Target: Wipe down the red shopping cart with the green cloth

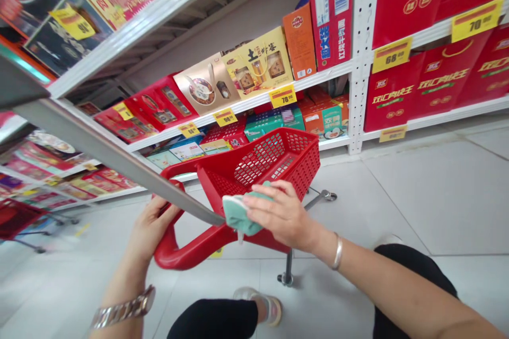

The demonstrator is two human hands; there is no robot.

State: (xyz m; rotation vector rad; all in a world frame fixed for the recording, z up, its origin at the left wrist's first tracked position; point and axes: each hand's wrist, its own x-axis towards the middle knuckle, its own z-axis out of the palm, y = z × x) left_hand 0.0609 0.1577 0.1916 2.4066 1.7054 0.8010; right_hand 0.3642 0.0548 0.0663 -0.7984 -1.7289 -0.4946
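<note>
My left hand (153,228) wraps the red plastic handle (167,249) of a small shopping cart, partly behind a long grey metal bar (119,161). My right hand (282,212) grips a crumpled mint-green cloth (238,214) and presses it against the cart's red mesh basket (274,156), close to the bar's end. The basket's inside shows no goods. Part of the cart's lower frame is hidden behind my right hand and the cloth.
White store shelves hold red and yellow gift boxes (409,85) with yellow price tags (392,55). Another red cart (18,220) stands at the far left. Pale floor tiles (429,196) lie to the right. My feet (258,304) are below the cart.
</note>
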